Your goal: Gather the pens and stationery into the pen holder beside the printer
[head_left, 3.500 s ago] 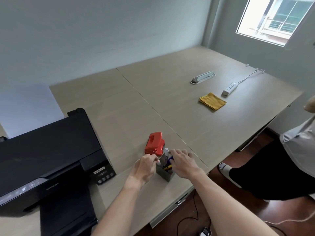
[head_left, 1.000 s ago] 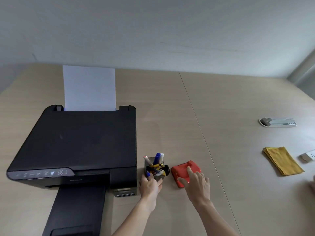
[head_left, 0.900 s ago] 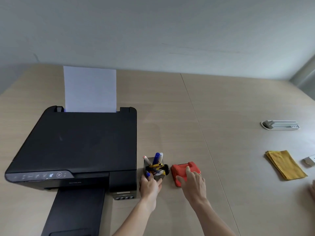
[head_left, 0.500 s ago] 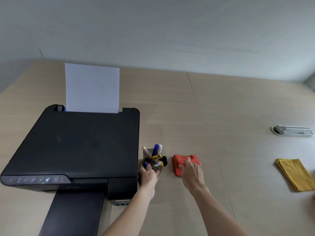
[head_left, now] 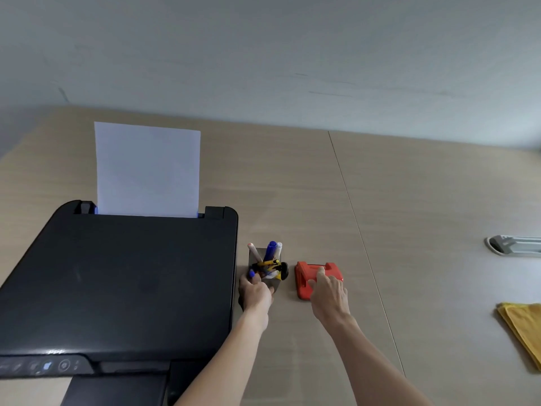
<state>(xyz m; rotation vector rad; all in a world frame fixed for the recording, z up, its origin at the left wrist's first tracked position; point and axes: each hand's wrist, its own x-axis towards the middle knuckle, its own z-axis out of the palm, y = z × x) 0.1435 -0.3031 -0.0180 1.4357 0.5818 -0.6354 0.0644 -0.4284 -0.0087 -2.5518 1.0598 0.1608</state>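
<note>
Holder (head_left: 265, 269) is sitting closer to printer (head_left: 123, 285) now; left hand (head_left: 254, 293) gripping it, right hand (head_left: 328, 291) spread, pressing red punch (head_left: 304, 275); slide steadily, upright.

Office setting: long wood-laminate desk (head_left: 409, 200), black inkjet printer (head_left: 123, 276) loaded with paper (head_left: 147, 168), desk cable grommet (head_left: 515, 249), plain grey wall (head_left: 263, 54).

Both my bare forearms reach forward from the bottom edge, side by side and a little apart. My left hand (head_left: 255, 291) is curled, knuckles up, its fingers (head_left: 252, 277) wrapped round what it grips. My right hand (head_left: 329, 294) lies palm down, its fingers (head_left: 320, 272) stretched forward and slightly spread, the fingertips pressing flat.
</note>
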